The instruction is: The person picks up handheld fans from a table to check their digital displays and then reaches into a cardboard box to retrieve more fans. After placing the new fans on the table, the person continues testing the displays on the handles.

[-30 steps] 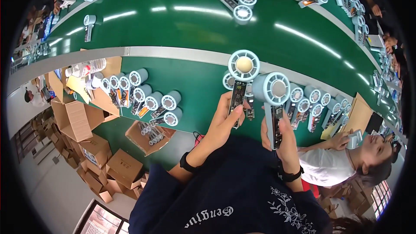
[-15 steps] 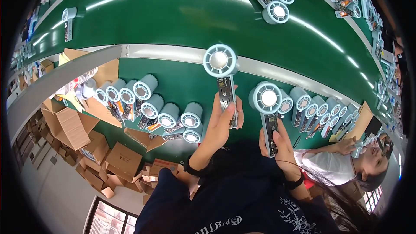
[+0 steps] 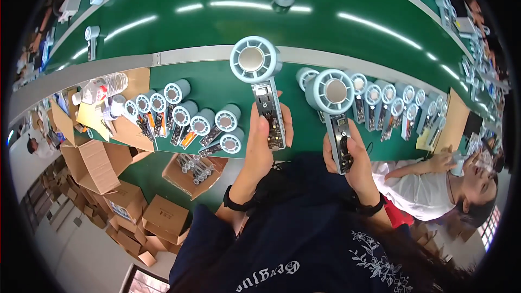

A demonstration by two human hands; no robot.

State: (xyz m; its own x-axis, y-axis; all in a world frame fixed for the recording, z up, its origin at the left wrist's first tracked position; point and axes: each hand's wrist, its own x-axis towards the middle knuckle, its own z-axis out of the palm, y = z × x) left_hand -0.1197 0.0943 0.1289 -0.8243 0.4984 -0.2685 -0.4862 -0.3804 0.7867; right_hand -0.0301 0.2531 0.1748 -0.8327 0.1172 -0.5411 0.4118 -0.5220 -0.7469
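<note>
My left hand [image 3: 259,144] is closed round the handle of a light-blue handheld fan [image 3: 252,59], held upright with its round head up. The handle's casing is off, so a dark circuit board shows. My right hand [image 3: 357,157] grips a second such fan [image 3: 335,91] by its open handle, thumb on the board side. The right fan's head partly covers another fan [image 3: 306,77] behind it on the bench. Both held heads show a ring of spokes round a silver disc.
Several fans [image 3: 202,123] stand left on the green bench [image 3: 211,84], and more [image 3: 388,95] right. A bottle [image 3: 103,88] lies far left. Beyond a metal rail [image 3: 201,54] is a green belt with fans. Cardboard boxes [image 3: 163,214] sit lower left; a person [image 3: 423,190] works at right.
The view has shifted, bringing an open carton of small parts below the bench into sight. Both hands keep their fans; the left fan's board side has turned slightly. Fans across the rail appear farther left.
</note>
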